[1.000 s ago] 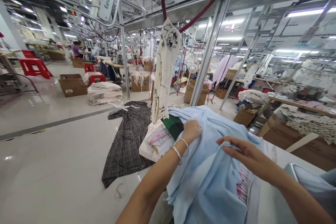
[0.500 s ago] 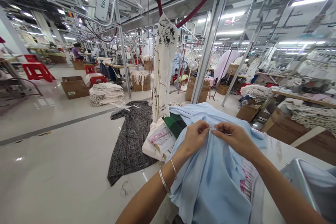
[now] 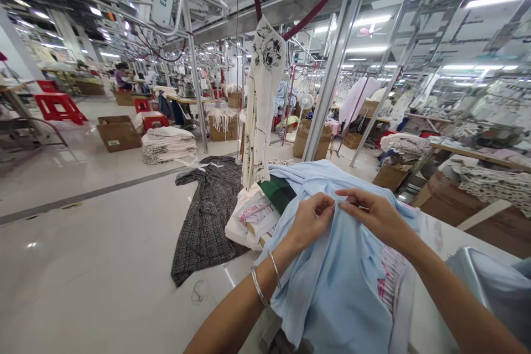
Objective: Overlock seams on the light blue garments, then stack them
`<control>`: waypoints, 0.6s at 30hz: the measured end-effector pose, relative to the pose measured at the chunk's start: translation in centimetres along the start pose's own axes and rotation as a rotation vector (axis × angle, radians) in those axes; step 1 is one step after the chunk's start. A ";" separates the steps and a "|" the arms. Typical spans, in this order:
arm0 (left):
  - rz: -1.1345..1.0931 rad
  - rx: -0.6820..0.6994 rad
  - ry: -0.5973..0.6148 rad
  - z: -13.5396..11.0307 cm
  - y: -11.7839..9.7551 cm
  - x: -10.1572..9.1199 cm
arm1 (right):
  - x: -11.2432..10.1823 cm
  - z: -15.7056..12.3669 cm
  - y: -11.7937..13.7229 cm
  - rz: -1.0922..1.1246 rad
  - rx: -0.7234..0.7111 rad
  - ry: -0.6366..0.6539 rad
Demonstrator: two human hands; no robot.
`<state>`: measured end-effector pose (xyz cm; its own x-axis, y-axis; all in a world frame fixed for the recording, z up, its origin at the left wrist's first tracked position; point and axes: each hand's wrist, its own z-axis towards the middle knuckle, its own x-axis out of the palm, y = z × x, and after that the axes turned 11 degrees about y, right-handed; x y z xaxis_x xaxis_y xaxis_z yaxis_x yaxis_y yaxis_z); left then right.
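Head view, looking down at two bare hands working on a light blue garment (image 3: 332, 282). The garment is lying bunched on a white desk (image 3: 435, 235) at 6 o'clock, spilling over the desk's near edge. The left hand (image 3: 310, 222), with two metal bangles (image 3: 260, 287) sitting on its wrist, and the right hand (image 3: 373, 213) are meeting at the garment's upper fold. The grips are close together, almost touching, each clamped on the blue cloth between thumb and fingertips. A strip of pink-printed fabric (image 3: 390, 276) is lying against the garment at 5 o'clock, and a metal-edged object (image 3: 483, 287) is resting on the desk at 4 o'clock. A green cloth (image 3: 277, 192) and a white bundle (image 3: 249, 220) are lying at 11 o'clock, beneath a patterned white garment (image 3: 263, 99) hanging from a red strap. A dark tweed garment (image 3: 205, 221) is lying on the tiled floor (image 3: 83, 243) at 9 o'clock. Farther off at 10 o'clock, a cardboard box (image 3: 118, 133) and a stack of folded cloth (image 3: 168, 145) are standing on the floor, and a co-worker (image 3: 121, 76) is sitting among sewing stations.
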<state>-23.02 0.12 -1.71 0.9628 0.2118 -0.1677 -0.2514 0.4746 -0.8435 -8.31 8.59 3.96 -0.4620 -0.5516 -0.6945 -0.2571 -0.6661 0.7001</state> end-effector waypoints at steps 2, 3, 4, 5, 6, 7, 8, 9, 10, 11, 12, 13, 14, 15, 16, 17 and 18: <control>0.003 0.002 -0.001 -0.2 0.0 0.1 | 0.0 -0.1 0.1 -0.025 -0.004 0.020; 0.009 0.006 0.001 -0.2 0.0 0.1 | 0.0 -0.1 0.1 -0.037 -0.008 0.026; 0.019 0.014 -0.001 -0.2 -0.1 0.2 | 0.0 -0.1 0.2 -0.051 -0.013 0.028; 0.031 0.027 -0.008 -0.3 -0.1 0.1 | 0.0 -0.1 0.4 -0.066 -0.020 0.027; 0.053 0.047 -0.016 -0.3 -0.2 0.1 | 0.0 -0.1 0.6 -0.084 -0.029 0.021; 0.096 0.076 -0.021 -0.4 -0.3 0.0 | 0.0 -0.1 0.9 -0.106 -0.041 0.012; 0.162 0.116 -0.013 -0.5 -0.4 -0.3 | -0.1 -0.1 1.2 -0.130 -0.056 -0.002; 0.251 0.160 0.011 -0.7 -0.5 -0.5 | -0.1 -0.1 1.6 -0.156 -0.072 -0.021; 0.354 0.204 0.051 -1.0 -0.5 -0.9 | -0.2 -0.1 2.1 -0.180 -0.086 -0.042; 0.462 0.239 0.098 -1.4 -0.5 -1.3 | -0.3 -0.2 2.6 -0.207 -0.099 -0.070; 0.564 0.260 0.137 -1.8 -0.5 -1.7 | -0.3 -0.2 3.1 -0.236 -0.112 -0.100; 0.649 0.267 0.156 -2.4 -0.5 -2.0 | -0.4 -0.3 3.5 -0.267 -0.127 -0.130; 0.715 0.263 0.148 -3.0 -0.6 -2.3 | -0.4 -0.3 4.0 -0.297 -0.142 -0.155; 0.764 0.257 0.109 -3.6 -0.8 -2.5 | -0.4 -0.3 4.4 -0.324 -0.159 -0.171; 0.796 0.251 0.050 -4.2 -1.1 -2.6 | -0.4 -0.3 4.9 -0.345 -0.175 -0.179; 0.813 0.245 -0.020 -4.8 -1.6 -2.6 | -0.3 -0.3 5.3 -0.356 -0.189 -0.179; 0.824 0.240 -0.087 -5.3 -2.2 -2.5 | -0.2 -0.2 5.7 -0.357 -0.201 -0.176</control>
<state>-24.39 -5.98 -2.10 0.4557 0.6280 -0.6308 -0.8899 0.3065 -0.3378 -9.52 4.83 8.03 -0.5166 -0.1870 -0.8356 -0.2643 -0.8934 0.3633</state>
